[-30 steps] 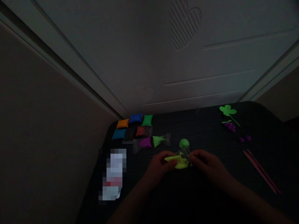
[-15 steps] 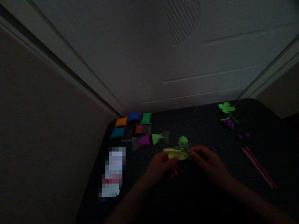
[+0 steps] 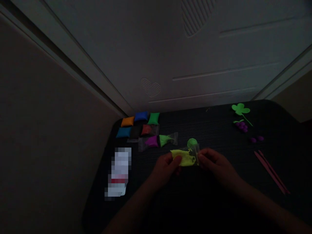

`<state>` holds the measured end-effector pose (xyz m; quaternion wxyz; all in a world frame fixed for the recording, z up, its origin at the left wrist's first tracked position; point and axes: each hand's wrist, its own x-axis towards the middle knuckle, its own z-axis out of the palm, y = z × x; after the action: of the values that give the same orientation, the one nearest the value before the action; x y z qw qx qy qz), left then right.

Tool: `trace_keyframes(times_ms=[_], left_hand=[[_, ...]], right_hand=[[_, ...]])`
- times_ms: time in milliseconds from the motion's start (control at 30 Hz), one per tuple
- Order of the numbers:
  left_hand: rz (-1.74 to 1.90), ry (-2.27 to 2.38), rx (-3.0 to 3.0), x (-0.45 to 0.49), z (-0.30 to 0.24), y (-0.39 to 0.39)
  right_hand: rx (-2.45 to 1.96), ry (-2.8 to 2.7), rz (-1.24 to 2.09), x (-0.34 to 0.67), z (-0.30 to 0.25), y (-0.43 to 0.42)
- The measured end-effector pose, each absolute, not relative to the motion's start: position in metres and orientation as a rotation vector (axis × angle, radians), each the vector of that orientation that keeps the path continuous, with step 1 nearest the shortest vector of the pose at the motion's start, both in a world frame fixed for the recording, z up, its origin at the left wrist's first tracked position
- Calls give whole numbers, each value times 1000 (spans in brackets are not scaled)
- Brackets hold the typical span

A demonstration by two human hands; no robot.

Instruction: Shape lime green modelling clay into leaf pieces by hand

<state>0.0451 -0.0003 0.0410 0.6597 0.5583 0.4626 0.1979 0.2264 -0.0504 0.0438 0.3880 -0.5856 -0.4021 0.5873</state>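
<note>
Between my two hands is a clear bag of yellow clay (image 3: 186, 157), raised above the dark table. My left hand (image 3: 168, 165) pinches the clay-filled end, its thumb lying across the front. At the other end, the thumb and fingers of my right hand (image 3: 211, 160) pinch the clear, flat edge of the bag. Just behind the bag lies a light green round piece (image 3: 192, 142), partly hidden by it. To the left of it are an opened bag of light green clay (image 3: 165, 140) and a bag of purple clay (image 3: 151, 141).
Further clay packs, among them orange (image 3: 127, 121), blue (image 3: 141, 116) and red (image 3: 146, 129), lie back left. A pixelated pale item (image 3: 120, 170) is at left. On the right are a green clover shape (image 3: 240, 109), purple clay grapes (image 3: 241, 126), two purple pieces (image 3: 257, 139) and pink tools (image 3: 271, 172).
The view has shifted slightly. My left thumb has moved further onto the front of the yellow clay bag. Both hands keep their hold on it.
</note>
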Motion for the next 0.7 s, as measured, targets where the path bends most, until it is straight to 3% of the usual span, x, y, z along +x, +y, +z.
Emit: trace_keyframes(times_ms=[533, 700], left_hand=[[644, 1186, 1338, 38, 42, 4], [505, 917, 1300, 37, 43, 5]], right_hand=[[-1617, -1383, 1250, 227, 47, -54], [-1565, -1500, 1068, 227, 45, -54]])
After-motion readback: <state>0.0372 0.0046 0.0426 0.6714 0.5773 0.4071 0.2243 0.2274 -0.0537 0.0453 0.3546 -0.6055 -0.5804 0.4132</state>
